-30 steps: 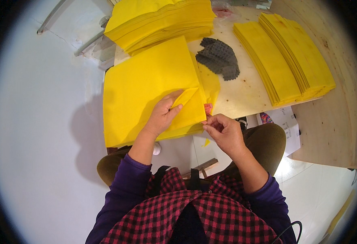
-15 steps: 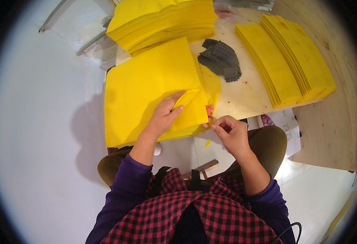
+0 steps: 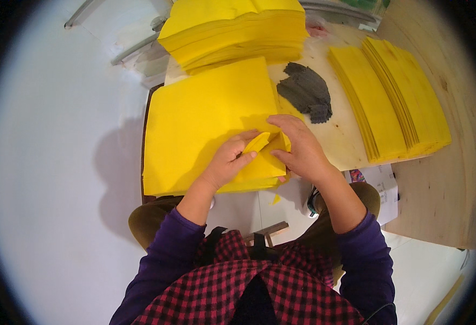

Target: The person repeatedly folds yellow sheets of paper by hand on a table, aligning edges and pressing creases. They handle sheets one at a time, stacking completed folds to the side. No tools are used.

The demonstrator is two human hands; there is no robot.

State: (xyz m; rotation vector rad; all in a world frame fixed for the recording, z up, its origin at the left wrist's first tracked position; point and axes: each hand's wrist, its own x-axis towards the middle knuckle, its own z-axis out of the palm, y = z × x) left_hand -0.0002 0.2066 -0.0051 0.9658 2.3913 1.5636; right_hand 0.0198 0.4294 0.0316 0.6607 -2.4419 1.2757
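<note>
Head view: left hand (image 3: 228,161) pinches yellow flap (image 3: 258,142); right hand (image 3: 302,149) beside it, fingers wide (white sheet (image 3: 387,197), print unreadable).

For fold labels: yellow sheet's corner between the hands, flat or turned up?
Turned up: the yellow flap stands raised between left hand and right hand.

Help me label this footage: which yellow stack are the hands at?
The broad front-left stack: the left hand and right hand are at its near right corner. Neither touches the rear stack or the narrow stacks on the right.
</note>
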